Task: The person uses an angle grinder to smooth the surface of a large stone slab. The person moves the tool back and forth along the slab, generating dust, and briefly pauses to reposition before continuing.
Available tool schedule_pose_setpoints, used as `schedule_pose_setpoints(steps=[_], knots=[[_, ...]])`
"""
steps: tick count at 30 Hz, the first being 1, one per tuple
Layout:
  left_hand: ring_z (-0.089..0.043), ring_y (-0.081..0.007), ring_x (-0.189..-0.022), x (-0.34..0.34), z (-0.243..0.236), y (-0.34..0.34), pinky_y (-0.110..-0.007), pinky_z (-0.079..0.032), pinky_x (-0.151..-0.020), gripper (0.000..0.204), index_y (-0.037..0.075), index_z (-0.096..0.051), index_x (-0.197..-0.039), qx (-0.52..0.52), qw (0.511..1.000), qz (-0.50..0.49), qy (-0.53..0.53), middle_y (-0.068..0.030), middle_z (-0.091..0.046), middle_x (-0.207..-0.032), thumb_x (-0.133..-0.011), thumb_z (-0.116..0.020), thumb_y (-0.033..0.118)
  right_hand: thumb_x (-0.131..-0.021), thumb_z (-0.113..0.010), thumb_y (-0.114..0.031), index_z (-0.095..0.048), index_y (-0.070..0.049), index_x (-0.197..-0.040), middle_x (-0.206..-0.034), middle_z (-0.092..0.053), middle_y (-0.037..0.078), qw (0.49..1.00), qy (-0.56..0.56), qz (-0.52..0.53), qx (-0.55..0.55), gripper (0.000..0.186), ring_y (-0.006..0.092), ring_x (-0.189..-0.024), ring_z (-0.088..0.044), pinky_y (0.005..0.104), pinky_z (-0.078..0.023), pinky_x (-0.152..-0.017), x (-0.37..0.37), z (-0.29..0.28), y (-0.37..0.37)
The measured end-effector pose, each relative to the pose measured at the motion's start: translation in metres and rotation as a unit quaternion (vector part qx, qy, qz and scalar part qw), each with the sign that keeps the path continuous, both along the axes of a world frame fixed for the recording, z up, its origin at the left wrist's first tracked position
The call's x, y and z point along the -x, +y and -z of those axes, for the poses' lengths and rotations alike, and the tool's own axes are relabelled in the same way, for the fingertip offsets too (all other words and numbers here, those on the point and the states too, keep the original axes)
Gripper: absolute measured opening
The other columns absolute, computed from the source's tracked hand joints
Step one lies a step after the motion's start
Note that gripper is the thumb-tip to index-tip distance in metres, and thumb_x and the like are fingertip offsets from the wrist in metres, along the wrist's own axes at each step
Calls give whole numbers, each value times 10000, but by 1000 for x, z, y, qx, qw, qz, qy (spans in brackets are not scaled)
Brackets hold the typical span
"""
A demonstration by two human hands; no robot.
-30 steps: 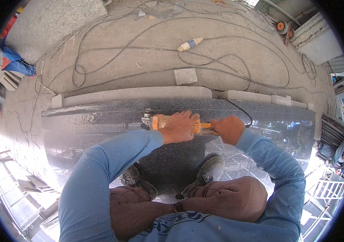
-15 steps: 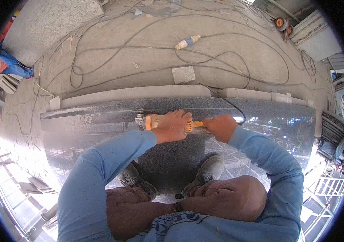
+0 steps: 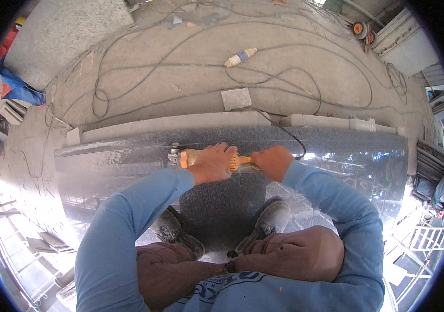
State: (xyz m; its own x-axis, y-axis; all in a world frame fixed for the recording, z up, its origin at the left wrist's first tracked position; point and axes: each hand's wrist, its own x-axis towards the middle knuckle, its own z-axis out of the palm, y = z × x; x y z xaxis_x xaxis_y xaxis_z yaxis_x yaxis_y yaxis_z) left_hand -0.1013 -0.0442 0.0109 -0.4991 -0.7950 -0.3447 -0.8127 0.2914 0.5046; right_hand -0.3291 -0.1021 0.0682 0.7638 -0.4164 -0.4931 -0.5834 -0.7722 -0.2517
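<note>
A yellow angle grinder lies sideways over a polished dark stone slab, its metal head pointing left. My left hand is wrapped around the grinder's body, just behind the head. The rear handle is gripped by my right hand, fingers closed. Along the slab's far part runs a thin straight line, and the grinder's head sits at it. Pale dust covers the slab's left end. Whether the disc touches the stone is too small to tell.
A black cord leaves the grinder's rear and crosses the slab's far edge. Beyond lie looped cables, a blue-and-white connector and a small pale tile. Light stone strips line the far edge. My shoes rest on the slab.
Both hands and the angle grinder have shifted a little to the left along the line. The grip of each hand looks the same.
</note>
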Motion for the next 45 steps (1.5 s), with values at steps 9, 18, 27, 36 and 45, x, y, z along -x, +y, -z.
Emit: schedule_pose_setpoints(steps=[9, 18, 27, 36, 45], knots=[[-615, -362, -1080, 35, -10, -6, -470, -516, -918, 731, 52, -507, -1320, 26, 999, -3, 33, -181, -574, -1139, -697, -804, 293, -849, -657, -102, -605, -60, -1094, -807, -709, 151, 999, 32, -2, 13, 254, 335, -746, -723, 461, -579, -648, 32, -22, -6], [-620, -365, -1050, 44, -14, -10, -471, -515, -910, 728, 44, -499, -1327, 30, 998, -5, 51, -176, -575, -1121, -706, -795, 281, -849, -657, -105, -612, -63, -1084, -763, -704, 142, 999, 46, -8, 21, 243, 324, -729, -725, 461, -577, -626, 43, -29, -10], [-621, -360, -1060, 30, -5, -6, -473, -511, -917, 690, 52, -514, -1307, 33, 999, -11, 40, -169, -582, -1121, -711, -782, 276, -827, -651, -101, -602, -67, -1074, -756, -697, 149, 1000, 8, 7, 8, 254, 344, -721, -717, 475, -562, -608, 34, -9, -6], [-608, -364, -1097, 6, 1, -2, -463, -505, -938, 710, 45, -506, -1329, 1, 1000, -6, 8, -177, -577, -1161, -714, -783, 267, -896, -595, -142, -615, -53, -1042, -804, -717, 153, 1000, 7, 3, 3, 172, 338, -764, -729, 472, -579, -649, 7, 3, -2], [-618, -369, -1065, 16, -1, -4, -471, -514, -924, 716, 61, -513, -1314, 23, 999, -15, 32, -177, -580, -1137, -695, -791, 289, -868, -626, -131, -626, -59, -1065, -842, -723, 160, 1000, 27, 11, -9, 210, 349, -789, -726, 482, -580, -687, 13, -13, -6]])
